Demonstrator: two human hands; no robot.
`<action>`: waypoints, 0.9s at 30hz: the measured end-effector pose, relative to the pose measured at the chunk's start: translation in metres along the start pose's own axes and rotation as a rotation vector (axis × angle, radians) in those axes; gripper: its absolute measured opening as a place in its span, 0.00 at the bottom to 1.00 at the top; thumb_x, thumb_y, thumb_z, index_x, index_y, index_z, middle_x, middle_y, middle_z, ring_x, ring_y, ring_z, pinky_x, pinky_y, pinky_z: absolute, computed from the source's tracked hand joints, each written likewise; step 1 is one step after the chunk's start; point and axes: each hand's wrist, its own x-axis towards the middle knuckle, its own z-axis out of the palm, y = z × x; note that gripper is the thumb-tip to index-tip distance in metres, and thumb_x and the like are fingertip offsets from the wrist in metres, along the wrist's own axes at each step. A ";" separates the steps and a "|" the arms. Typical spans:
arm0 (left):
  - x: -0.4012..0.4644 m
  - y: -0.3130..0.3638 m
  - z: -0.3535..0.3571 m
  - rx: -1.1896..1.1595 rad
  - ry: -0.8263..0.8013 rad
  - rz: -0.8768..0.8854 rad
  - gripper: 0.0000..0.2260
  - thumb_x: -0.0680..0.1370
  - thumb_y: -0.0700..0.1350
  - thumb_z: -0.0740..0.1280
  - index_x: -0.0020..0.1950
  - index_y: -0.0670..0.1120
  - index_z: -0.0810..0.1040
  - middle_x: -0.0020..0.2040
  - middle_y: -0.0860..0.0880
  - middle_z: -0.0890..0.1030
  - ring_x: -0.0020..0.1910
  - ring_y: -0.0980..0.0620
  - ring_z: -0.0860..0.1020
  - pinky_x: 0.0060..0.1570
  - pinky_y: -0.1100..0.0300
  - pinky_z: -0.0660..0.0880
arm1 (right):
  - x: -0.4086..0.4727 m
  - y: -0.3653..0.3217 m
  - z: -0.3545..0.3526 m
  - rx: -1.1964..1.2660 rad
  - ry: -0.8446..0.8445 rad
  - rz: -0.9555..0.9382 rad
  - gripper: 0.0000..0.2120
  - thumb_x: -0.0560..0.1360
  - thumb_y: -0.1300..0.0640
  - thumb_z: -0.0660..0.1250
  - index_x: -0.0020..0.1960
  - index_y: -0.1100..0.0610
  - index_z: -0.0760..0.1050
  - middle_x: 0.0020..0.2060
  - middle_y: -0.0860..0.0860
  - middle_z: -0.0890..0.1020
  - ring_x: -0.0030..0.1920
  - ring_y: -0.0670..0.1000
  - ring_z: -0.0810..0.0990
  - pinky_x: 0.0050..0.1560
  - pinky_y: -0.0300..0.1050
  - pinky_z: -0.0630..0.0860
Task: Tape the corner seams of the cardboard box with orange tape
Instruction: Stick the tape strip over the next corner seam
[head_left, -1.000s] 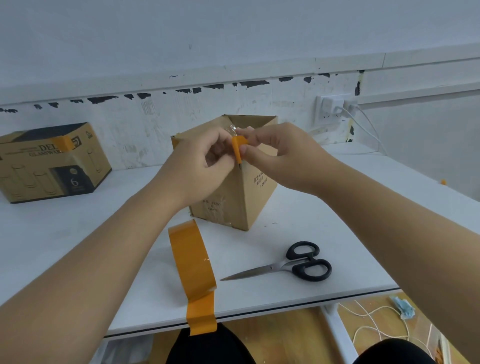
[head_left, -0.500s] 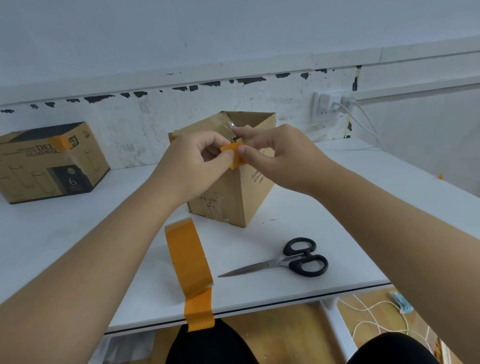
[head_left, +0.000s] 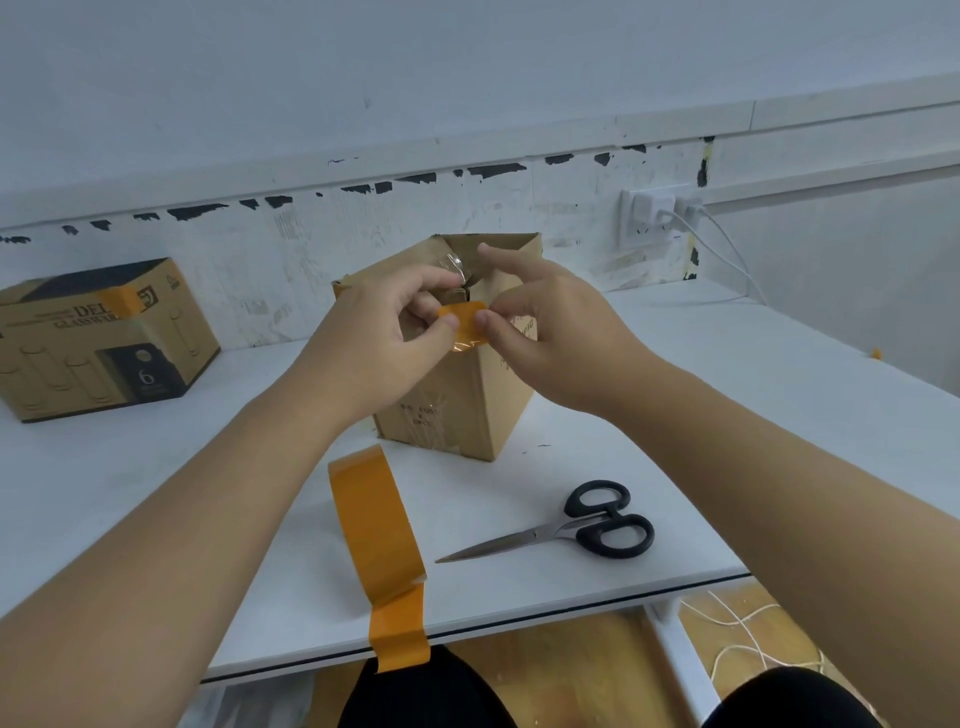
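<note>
So the little orange tape strip (head_left: 464, 325) has gone from folded-up and edge-on a second ago to spread out flat between both hands. The left hand (head_left: 384, 338) is pinching its left end between thumb and fingers, and the right hand (head_left: 550, 332) pinches the right end with thumb and a finger while its index finger sticks out straight over the box top. To me that means the piece is finally unstuck from itself and ready to go on, so the next bit is probably pressing it over the near top corner.

The cardboard box (head_left: 467, 405) stands upright toward the back middle of the table (head_left: 727, 415), with 1 vertical corner seam facing the camera, and the strip is held right in front of the top of that seam. I can't tell if it's already touching the cardboard. There's a scrap of clear film at the box's open top, but the hands block the view inside, so no idea what else is in there.

The tape roll (head_left: 376, 525) stands near the front edge with its loose end hanging over it. Scissors (head_left: 582, 530) lie just right of the roll. A 2nd, printed box (head_left: 104, 343) sits closed at the back left, with an orange patch on its top edge.
</note>
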 end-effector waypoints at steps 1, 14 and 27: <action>0.001 0.000 -0.001 0.006 0.002 0.001 0.14 0.76 0.44 0.67 0.62 0.51 0.77 0.39 0.60 0.79 0.37 0.69 0.75 0.37 0.78 0.67 | 0.000 0.001 0.001 0.000 0.001 0.002 0.15 0.78 0.54 0.62 0.33 0.52 0.75 0.71 0.49 0.70 0.65 0.47 0.73 0.49 0.33 0.61; 0.004 -0.002 0.000 -0.032 -0.078 -0.040 0.11 0.79 0.45 0.64 0.62 0.53 0.76 0.41 0.57 0.78 0.37 0.68 0.73 0.38 0.79 0.66 | -0.001 0.006 0.016 0.160 0.083 0.086 0.13 0.78 0.57 0.64 0.41 0.62 0.82 0.68 0.45 0.74 0.62 0.44 0.76 0.56 0.37 0.70; 0.007 -0.001 0.004 -0.023 -0.032 -0.059 0.09 0.78 0.44 0.65 0.57 0.54 0.75 0.36 0.56 0.77 0.36 0.61 0.73 0.36 0.76 0.67 | 0.002 0.007 0.020 0.154 0.162 0.132 0.11 0.76 0.54 0.67 0.39 0.57 0.84 0.63 0.42 0.78 0.53 0.42 0.79 0.50 0.39 0.72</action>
